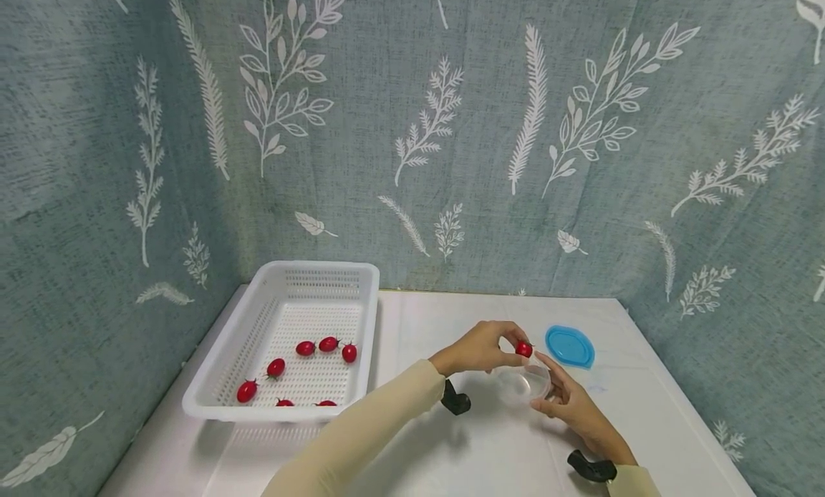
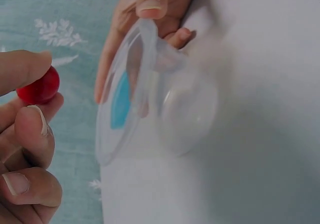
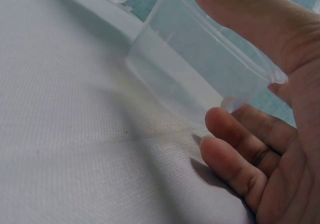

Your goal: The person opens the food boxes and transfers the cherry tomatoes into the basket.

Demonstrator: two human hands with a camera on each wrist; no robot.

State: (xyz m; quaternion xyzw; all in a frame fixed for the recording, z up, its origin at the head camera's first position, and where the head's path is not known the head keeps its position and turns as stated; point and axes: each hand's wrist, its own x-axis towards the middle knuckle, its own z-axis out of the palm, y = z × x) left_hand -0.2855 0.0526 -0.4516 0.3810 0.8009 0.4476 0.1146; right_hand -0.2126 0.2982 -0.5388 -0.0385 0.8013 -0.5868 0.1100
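Between thumb and fingertips my left hand (image 1: 480, 348) pinches a red cherry tomato (image 1: 523, 349), just above the rim of a clear plastic cup (image 1: 515, 387). In the left wrist view the tomato (image 2: 42, 88) shows as a glossy ball beside the cup's open mouth. My right hand (image 1: 575, 405) holds the cup by its right side. From the right wrist view, the thumb lies over the rim of the cup (image 3: 175, 69) and the fingers curl at its lower side; the cup leans close over the white cloth.
A white perforated basket (image 1: 370, 325) on the left holds several cherry tomatoes (image 1: 276, 368). Beyond the right hand a blue lid (image 1: 570, 346) lies on the white table (image 1: 438, 318). Patterned fabric (image 1: 399, 225) hangs behind the table and along both sides.
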